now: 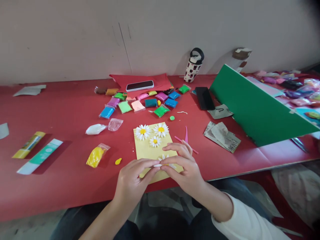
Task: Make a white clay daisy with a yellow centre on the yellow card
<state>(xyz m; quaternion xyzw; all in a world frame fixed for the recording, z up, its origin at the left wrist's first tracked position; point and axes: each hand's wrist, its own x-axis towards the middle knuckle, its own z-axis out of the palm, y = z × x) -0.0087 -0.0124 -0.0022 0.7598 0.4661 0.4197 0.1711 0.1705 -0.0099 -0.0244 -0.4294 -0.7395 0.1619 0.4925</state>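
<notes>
Between the fingertips of my left hand (135, 175) and my right hand (183, 166) is a small piece of white clay (158, 165), pinched by both. The hands are over the lower part of a pale yellow card (147, 152). White daisies with yellow centres lie on the card: one at the upper left (142, 132), one at the upper right (161, 129) and a smaller one (155, 141) below them. Another daisy (165, 157) is partly hidden behind my right fingers. Pink modelling tools (186, 135) lie right of the card.
Several coloured clay packets (125, 106) lie behind the card. A yellow clay bag (96, 156), a white clay bag (96, 129) and two tubes (41, 156) are left. To the right are a black phone (205, 98), paper scraps (222, 136) and a leaning green board (260, 110). A patterned tumbler (192, 70) stands behind.
</notes>
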